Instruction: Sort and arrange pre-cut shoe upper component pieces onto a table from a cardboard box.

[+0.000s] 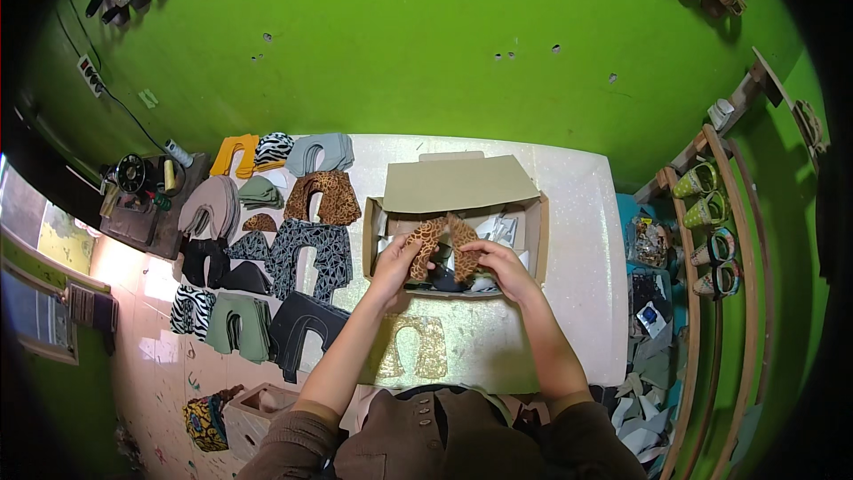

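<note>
Over an open cardboard box (531, 260), I hold an animal-print shoe upper piece (426, 240), spotted brown and tan, with two legs hanging down. My left hand (397, 265) pinches its left leg. My right hand (499, 265) grips the darker right leg (465, 249). Whether the legs are one joined piece or two separate ones, I cannot tell. Inside the box lie pale and dark scraps (505, 229), partly hidden by my hands and the piece. In front of the box, a gold glittery arch-shaped piece (384, 357) rests on the table.
Stacks of arch-shaped pieces, such as leopard print (333, 200), green (240, 324) and black (293, 324), cover the table's left side. A sewing machine (133, 176) stands further left. Right of the white table (577, 302) are scrap bins (649, 320) and a wooden rack (689, 302) with sandals.
</note>
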`<action>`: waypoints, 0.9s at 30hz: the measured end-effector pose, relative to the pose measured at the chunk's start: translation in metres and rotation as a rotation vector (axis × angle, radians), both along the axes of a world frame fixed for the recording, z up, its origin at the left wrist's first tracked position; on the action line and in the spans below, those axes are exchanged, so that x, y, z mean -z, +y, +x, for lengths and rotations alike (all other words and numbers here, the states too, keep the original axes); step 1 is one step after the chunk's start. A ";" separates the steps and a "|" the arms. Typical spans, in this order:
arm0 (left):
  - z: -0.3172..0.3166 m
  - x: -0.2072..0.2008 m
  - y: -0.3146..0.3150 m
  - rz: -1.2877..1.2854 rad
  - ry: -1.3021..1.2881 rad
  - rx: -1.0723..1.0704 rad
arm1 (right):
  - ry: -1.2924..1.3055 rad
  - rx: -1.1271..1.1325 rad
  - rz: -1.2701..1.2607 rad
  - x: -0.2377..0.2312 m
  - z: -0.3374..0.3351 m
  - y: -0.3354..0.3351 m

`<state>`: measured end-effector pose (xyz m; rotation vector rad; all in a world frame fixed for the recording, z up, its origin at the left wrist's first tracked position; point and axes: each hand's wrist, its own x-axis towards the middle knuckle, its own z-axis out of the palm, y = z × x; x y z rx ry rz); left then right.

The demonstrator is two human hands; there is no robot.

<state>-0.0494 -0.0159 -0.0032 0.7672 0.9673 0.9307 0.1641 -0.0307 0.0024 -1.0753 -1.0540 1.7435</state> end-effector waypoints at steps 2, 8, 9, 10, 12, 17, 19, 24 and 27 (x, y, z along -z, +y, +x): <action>-0.001 0.002 0.001 0.010 0.018 0.009 | 0.017 0.051 -0.034 -0.003 0.001 0.000; -0.005 0.001 0.000 -0.038 0.021 0.128 | 0.010 0.258 0.209 -0.002 -0.005 0.004; -0.006 -0.003 0.000 -0.086 -0.073 0.182 | 0.105 0.221 0.171 -0.008 -0.006 0.004; -0.005 -0.010 -0.002 -0.087 -0.073 0.184 | 0.104 0.224 0.170 -0.011 -0.005 0.004; -0.003 -0.021 -0.004 -0.212 -0.099 0.262 | -0.011 -0.007 0.186 -0.014 -0.002 0.004; -0.007 -0.015 -0.006 -0.255 0.009 0.340 | -0.402 -0.164 0.395 -0.028 -0.015 0.005; -0.005 -0.016 -0.007 -0.248 0.070 0.352 | -0.752 -0.279 0.757 -0.030 -0.016 0.007; -0.007 -0.021 -0.009 -0.038 0.002 0.554 | -0.827 -0.251 0.830 -0.036 -0.026 0.000; -0.007 -0.031 -0.013 0.068 0.102 0.588 | -0.822 -0.214 0.807 -0.035 -0.028 -0.005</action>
